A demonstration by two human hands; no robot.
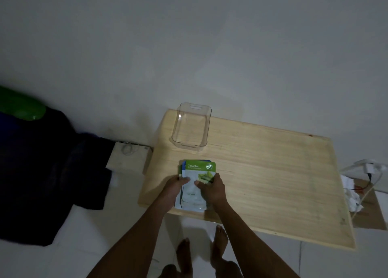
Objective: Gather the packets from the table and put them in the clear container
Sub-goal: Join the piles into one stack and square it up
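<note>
packets: stacked sheet-mask packets (196, 185), cucumber one on top, near bench (273, 172) front edge
left hand (175, 186): fingers gripping stack's left side
right hand (211, 188): fingers gripping right side
clear container (191, 128): empty, upright, behind stack

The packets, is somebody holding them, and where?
Yes. Both hands, left hand and right hand, grip the stack of packets by its long side edges.

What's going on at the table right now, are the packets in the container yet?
Not yet. A person holds a stack of packets with both hands, left hand and right hand, at the near edge of the wooden table. The top packet is green and reads "Cucumber". The clear container sits empty at the table's far left corner, beyond the stack.
</note>
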